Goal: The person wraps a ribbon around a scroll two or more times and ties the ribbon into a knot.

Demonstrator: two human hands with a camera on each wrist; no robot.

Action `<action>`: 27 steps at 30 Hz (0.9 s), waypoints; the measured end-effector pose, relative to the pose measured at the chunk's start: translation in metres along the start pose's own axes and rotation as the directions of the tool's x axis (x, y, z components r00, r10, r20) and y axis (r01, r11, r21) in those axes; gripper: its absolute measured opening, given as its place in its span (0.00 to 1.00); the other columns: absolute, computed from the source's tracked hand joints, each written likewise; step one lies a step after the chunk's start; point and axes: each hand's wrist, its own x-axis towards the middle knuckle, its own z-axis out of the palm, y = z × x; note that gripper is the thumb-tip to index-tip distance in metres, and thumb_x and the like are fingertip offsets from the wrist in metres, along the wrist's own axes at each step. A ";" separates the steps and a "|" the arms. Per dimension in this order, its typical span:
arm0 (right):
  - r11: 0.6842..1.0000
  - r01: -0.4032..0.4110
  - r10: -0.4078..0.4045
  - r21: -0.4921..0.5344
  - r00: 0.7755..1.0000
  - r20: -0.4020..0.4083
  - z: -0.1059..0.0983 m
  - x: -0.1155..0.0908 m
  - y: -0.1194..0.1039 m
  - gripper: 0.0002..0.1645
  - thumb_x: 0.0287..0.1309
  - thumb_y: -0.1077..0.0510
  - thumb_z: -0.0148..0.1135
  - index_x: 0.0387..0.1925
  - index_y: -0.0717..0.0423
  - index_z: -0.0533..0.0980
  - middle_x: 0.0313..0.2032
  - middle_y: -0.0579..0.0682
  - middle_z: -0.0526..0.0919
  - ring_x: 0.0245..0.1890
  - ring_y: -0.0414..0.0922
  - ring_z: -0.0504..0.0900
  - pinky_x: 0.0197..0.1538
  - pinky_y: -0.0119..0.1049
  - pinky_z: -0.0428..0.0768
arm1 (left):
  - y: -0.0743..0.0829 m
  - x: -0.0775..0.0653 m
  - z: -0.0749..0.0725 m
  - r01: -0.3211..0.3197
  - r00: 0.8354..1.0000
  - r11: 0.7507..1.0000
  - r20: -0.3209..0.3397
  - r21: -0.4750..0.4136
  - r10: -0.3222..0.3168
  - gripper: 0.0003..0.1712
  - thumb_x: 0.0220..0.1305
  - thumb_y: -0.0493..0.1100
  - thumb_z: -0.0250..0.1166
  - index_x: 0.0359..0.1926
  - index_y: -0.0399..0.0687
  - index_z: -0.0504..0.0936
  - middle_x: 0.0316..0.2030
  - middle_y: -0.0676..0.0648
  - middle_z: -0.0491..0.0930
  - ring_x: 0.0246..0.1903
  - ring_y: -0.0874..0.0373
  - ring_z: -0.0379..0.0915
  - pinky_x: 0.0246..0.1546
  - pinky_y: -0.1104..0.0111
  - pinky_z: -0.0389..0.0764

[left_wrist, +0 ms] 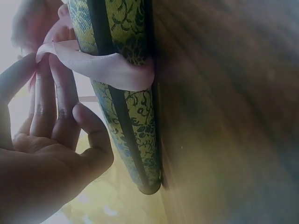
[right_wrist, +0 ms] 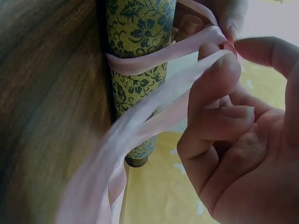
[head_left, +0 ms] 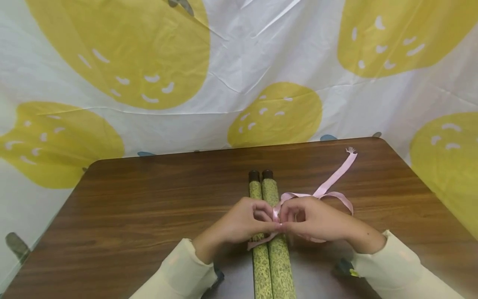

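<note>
A rolled scroll (head_left: 281, 265), two parallel rolls in yellow-green floral brocade with dark end knobs, lies lengthwise before me. Round it passes a pink ribbon (head_left: 337, 174), seen as a band across the brocade in the left wrist view (left_wrist: 107, 70). My left hand (head_left: 244, 220) pinches the ribbon above the scroll with thumb and fingertips. Meeting it there, my right hand (head_left: 317, 220) pinches the ribbon between thumb and forefinger, its other fingers curled. In the right wrist view, long ribbon tails (right_wrist: 126, 130) trail from that hand; the pinch point itself is partly hidden by fingers.
The scroll lies on a brown wood-grain table (head_left: 149, 199) with rounded far corners. Behind it hangs a white curtain (head_left: 239, 50) with large yellow fruit prints. One ribbon tail with a frayed tip (head_left: 351, 150) stretches toward the table's far right.
</note>
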 end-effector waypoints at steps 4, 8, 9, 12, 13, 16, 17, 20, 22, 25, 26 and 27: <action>0.999 0.029 -0.028 -0.028 0.999 0.021 0.002 0.001 0.001 0.04 0.57 0.52 0.63 0.28 0.45 0.78 0.18 0.44 0.76 0.12 0.34 0.70 0.15 0.26 0.72 | -0.001 0.000 -0.002 -0.012 1.000 1.000 0.013 -0.018 0.013 0.09 0.53 0.43 0.70 0.29 0.40 0.82 0.27 0.42 0.86 0.27 0.57 0.81 0.32 0.70 0.79; 0.998 0.044 -0.044 -0.045 0.999 0.002 0.003 0.002 0.000 0.06 0.56 0.51 0.64 0.26 0.45 0.78 0.16 0.43 0.75 0.12 0.33 0.69 0.14 0.24 0.70 | -0.001 0.000 -0.005 -0.007 1.000 1.000 0.006 -0.002 0.007 0.09 0.57 0.45 0.67 0.29 0.42 0.83 0.27 0.43 0.86 0.27 0.58 0.81 0.34 0.68 0.79; 0.997 0.044 -0.045 -0.063 0.999 -0.010 0.003 0.002 0.000 0.07 0.56 0.50 0.64 0.25 0.45 0.78 0.17 0.43 0.75 0.13 0.33 0.69 0.15 0.24 0.70 | -0.001 0.000 -0.005 -0.006 1.000 1.000 0.001 0.002 0.006 0.10 0.58 0.46 0.66 0.29 0.43 0.83 0.27 0.43 0.86 0.27 0.58 0.81 0.35 0.67 0.79; 0.993 0.041 -0.046 -0.107 0.998 -0.047 0.004 0.002 -0.003 0.08 0.56 0.48 0.64 0.24 0.44 0.79 0.17 0.41 0.74 0.14 0.33 0.69 0.16 0.25 0.69 | 0.000 0.001 -0.006 0.006 1.000 1.000 -0.022 0.012 -0.005 0.12 0.60 0.47 0.64 0.29 0.43 0.84 0.26 0.43 0.86 0.26 0.58 0.81 0.35 0.67 0.79; 0.990 0.047 -0.055 -0.131 0.997 -0.059 0.005 0.002 -0.004 0.08 0.56 0.48 0.64 0.24 0.44 0.79 0.16 0.40 0.74 0.14 0.33 0.68 0.17 0.25 0.69 | 0.000 0.001 -0.006 0.009 0.999 1.000 -0.031 0.020 -0.008 0.12 0.60 0.47 0.63 0.28 0.43 0.84 0.25 0.43 0.86 0.25 0.58 0.80 0.33 0.68 0.79; 0.975 0.092 -0.111 -0.200 0.990 -0.087 0.007 0.002 -0.006 0.07 0.56 0.49 0.63 0.25 0.44 0.80 0.17 0.38 0.75 0.15 0.33 0.69 0.17 0.26 0.70 | 0.001 0.001 -0.006 0.024 0.998 0.998 -0.061 0.054 -0.021 0.11 0.60 0.46 0.64 0.28 0.43 0.84 0.26 0.43 0.86 0.25 0.58 0.80 0.30 0.70 0.77; 0.968 0.112 -0.136 -0.225 0.986 -0.096 0.007 0.002 -0.007 0.06 0.56 0.50 0.64 0.26 0.44 0.80 0.17 0.38 0.75 0.16 0.33 0.69 0.18 0.26 0.71 | 0.003 0.000 -0.006 0.032 0.997 0.997 -0.075 0.063 -0.027 0.11 0.59 0.46 0.64 0.29 0.43 0.83 0.26 0.43 0.86 0.25 0.58 0.80 0.29 0.71 0.76; 0.948 0.155 -0.193 -0.277 0.975 -0.115 0.009 0.002 -0.008 0.04 0.56 0.53 0.65 0.27 0.45 0.81 0.18 0.37 0.77 0.17 0.33 0.70 0.19 0.27 0.73 | 0.014 -0.004 -0.004 0.048 0.993 0.997 -0.107 0.068 -0.040 0.09 0.57 0.42 0.66 0.31 0.39 0.80 0.27 0.40 0.86 0.26 0.53 0.80 0.25 0.72 0.73; 0.941 0.165 -0.208 -0.294 0.970 -0.122 0.009 0.002 -0.008 0.03 0.55 0.54 0.65 0.27 0.45 0.81 0.18 0.37 0.78 0.17 0.34 0.71 0.19 0.27 0.73 | 0.022 -0.007 -0.003 0.052 0.992 0.997 -0.121 0.053 -0.045 0.09 0.56 0.38 0.66 0.33 0.36 0.77 0.28 0.38 0.85 0.28 0.49 0.80 0.23 0.73 0.72; 0.936 0.169 -0.216 -0.308 0.968 -0.125 0.010 0.002 -0.008 0.03 0.55 0.54 0.65 0.27 0.46 0.81 0.19 0.37 0.78 0.18 0.33 0.72 0.20 0.27 0.75 | 0.032 -0.010 -0.003 0.042 0.991 0.999 -0.130 0.031 -0.037 0.09 0.55 0.34 0.65 0.36 0.34 0.75 0.29 0.34 0.85 0.28 0.47 0.80 0.23 0.73 0.74; 0.936 0.165 -0.212 -0.310 0.969 -0.127 0.010 0.002 -0.008 0.03 0.55 0.55 0.65 0.27 0.46 0.81 0.19 0.37 0.78 0.19 0.33 0.72 0.20 0.27 0.75 | 0.032 -0.010 -0.002 0.036 0.991 0.999 -0.129 0.030 -0.031 0.09 0.55 0.33 0.65 0.36 0.34 0.75 0.29 0.34 0.85 0.28 0.47 0.81 0.23 0.72 0.75; 0.937 0.161 -0.210 -0.311 0.969 -0.128 0.009 0.002 -0.008 0.03 0.55 0.55 0.65 0.27 0.46 0.80 0.19 0.37 0.77 0.19 0.33 0.72 0.20 0.27 0.75 | 0.031 -0.009 -0.002 0.023 0.992 0.999 -0.128 0.036 -0.018 0.09 0.55 0.33 0.65 0.36 0.34 0.76 0.29 0.34 0.85 0.28 0.49 0.81 0.26 0.71 0.77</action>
